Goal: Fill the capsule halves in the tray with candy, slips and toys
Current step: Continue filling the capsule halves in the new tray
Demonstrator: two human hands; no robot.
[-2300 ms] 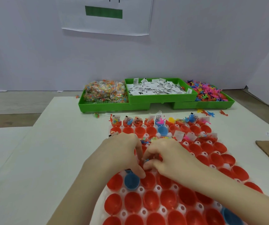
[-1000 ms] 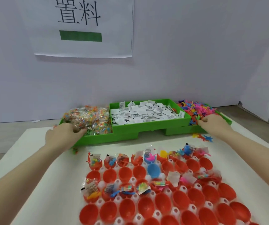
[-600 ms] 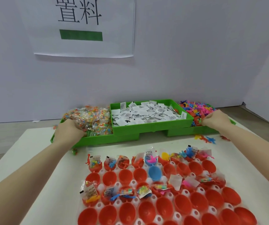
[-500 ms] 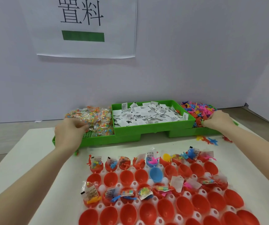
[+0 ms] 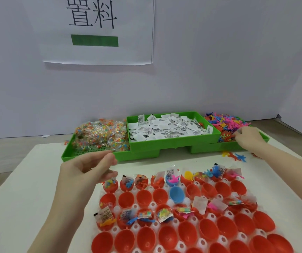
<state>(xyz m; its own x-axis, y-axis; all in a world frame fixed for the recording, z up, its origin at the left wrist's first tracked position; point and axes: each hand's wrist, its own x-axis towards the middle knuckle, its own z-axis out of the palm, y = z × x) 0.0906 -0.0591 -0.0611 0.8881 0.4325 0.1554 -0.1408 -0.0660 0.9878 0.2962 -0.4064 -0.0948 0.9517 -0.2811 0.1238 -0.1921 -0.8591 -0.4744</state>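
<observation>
Three green bins stand in a row along the far edge of the white worktop point(image 5: 28, 179): the candy bin point(image 5: 84, 155) toward the far left corner with clear-wrapped candy point(image 5: 101, 134) heaped in it, the slip bin point(image 5: 172, 141) in the middle, raised above its neighbours and full of white printed slips point(image 5: 164, 129), and the toy bin point(image 5: 210, 146) toward the far right with a pile of small coloured toys point(image 5: 225, 122). Nearer the front edge lies the white capsule tray point(image 5: 153, 204), set with red capsule halves point(image 5: 144, 197) and a few blue ones point(image 5: 176, 194). Its far row and the third row hold candy packets, slips and toys; the second row and the nearest rows are largely bare. The left hand point(image 5: 90, 169) hangs above the worktop between the candy bin and the tray's far left corner, fingers curled with the thumb meeting the fingertips; something clear may be pinched there, but I cannot tell for certain. The right hand point(image 5: 247, 137) is at the toy bin, fingers bent into the heap; whether it grips a toy cannot be made out. A few loose toys point(image 5: 235, 156) lie on the worktop just in front of that bin. A paper sign point(image 5: 99, 30) with a green bar hangs on the wall behind.
</observation>
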